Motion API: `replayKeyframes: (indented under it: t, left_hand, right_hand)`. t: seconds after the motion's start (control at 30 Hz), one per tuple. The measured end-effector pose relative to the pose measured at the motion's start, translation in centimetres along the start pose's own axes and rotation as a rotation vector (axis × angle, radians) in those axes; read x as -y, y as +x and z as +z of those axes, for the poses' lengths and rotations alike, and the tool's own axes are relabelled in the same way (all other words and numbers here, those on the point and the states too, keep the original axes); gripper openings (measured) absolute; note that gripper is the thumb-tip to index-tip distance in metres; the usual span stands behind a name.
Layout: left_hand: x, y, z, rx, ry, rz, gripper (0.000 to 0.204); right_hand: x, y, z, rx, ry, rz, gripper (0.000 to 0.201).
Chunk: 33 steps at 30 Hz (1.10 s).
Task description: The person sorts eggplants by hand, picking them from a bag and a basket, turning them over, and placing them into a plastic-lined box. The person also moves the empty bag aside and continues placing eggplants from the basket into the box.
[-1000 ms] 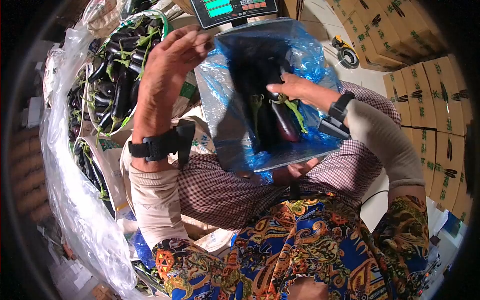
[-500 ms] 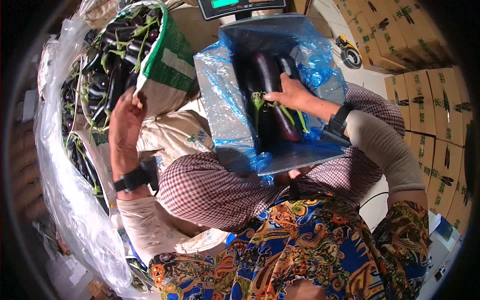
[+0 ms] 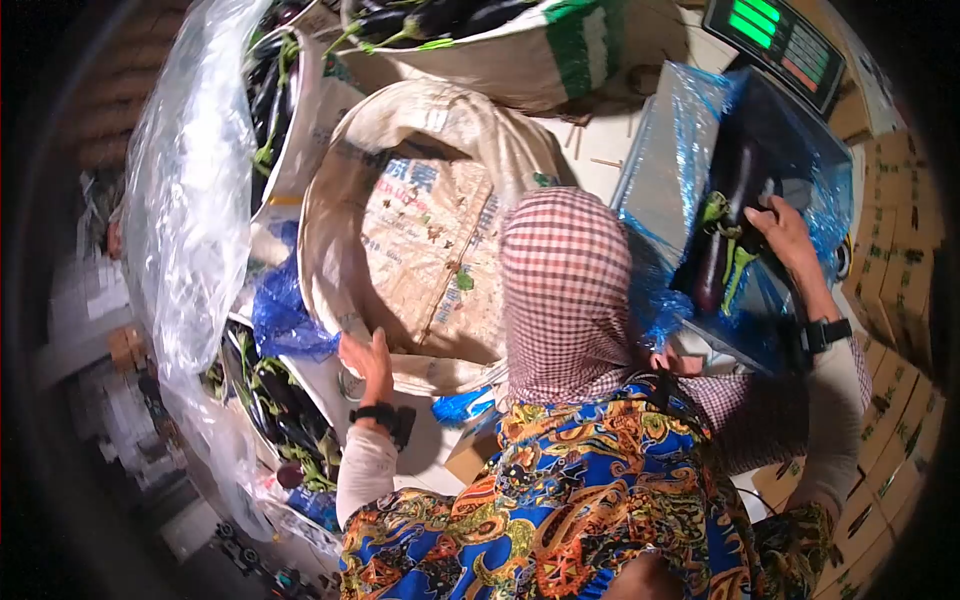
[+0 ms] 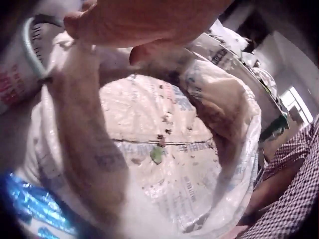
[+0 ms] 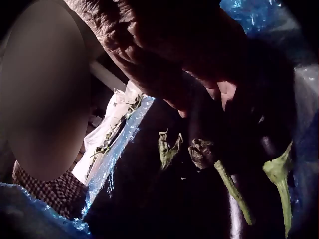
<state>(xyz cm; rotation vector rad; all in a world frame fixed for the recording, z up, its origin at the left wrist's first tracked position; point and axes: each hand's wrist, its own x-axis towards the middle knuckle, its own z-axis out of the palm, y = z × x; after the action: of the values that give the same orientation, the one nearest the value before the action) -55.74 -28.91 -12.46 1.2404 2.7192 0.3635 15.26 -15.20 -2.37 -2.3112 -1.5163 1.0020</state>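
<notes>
From my feed, the left hand (image 3: pixel 368 358) lay with fingers loosely spread on the rim of the empty woven sack (image 3: pixel 430 230), probably steadying its mouth. The right hand (image 3: pixel 785 232) rested on the eggplants (image 3: pixel 722 225) in the blue-lined box (image 3: pixel 660 170) by the scale (image 3: pixel 780 35), apparently keeping them put; grip unclear

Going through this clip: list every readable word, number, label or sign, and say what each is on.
Nothing can be quoted with certainty.
Empty sack: blue and red printed characters, too blurred to read.
Scale display: green lit panels, digits unreadable.
Cardboard boxes: green printed marks, too small.
Green-striped sack: no legible text.
</notes>
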Motion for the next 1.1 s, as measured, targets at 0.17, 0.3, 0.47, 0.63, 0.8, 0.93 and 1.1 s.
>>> replayKeyframes:
  t: [0.17, 0.3, 0.47, 0.63, 0.8, 0.93, 1.1]
  left_hand:
    - [2.9, -6.2, -0.1, -0.090, -0.225, -0.566, 0.068]
    - [4.6, -7.9, 1.1, 0.018, -0.759, -0.721, 0.052]
    - [5.8, -10.5, 1.9, 0.093, -1.134, -0.881, 0.044]
    - [7.4, -12.0, 5.4, 0.511, -1.425, -1.001, 0.064]
    - [6.4, -12.1, 13.2, 0.584, -1.689, -0.881, 0.070]
    - [6.6, -11.2, 14.6, 0.274, -0.993, -1.097, 0.078]
    - [5.7, -11.4, 12.8, 0.232, -1.220, -1.168, 0.064]
  right_hand:
    - [1.7, -0.7, -0.9, -0.080, 0.121, -0.144, 0.047]
    - [1.3, -0.8, -0.8, 0.063, 0.184, -0.139, 0.042]
    - [0.4, -1.5, -0.5, 0.129, 0.284, -0.057, 0.038]
    - [0.2, -1.5, -0.8, 0.183, 0.302, 0.002, 0.039]
    - [-0.5, -2.2, -0.3, 0.251, 0.343, 0.031, 0.042]
    - [0.2, -3.1, 0.0, 0.243, 0.353, 0.028, 0.043]
    - [0.7, -3.6, 0.2, 0.266, 0.356, 0.034, 0.042]
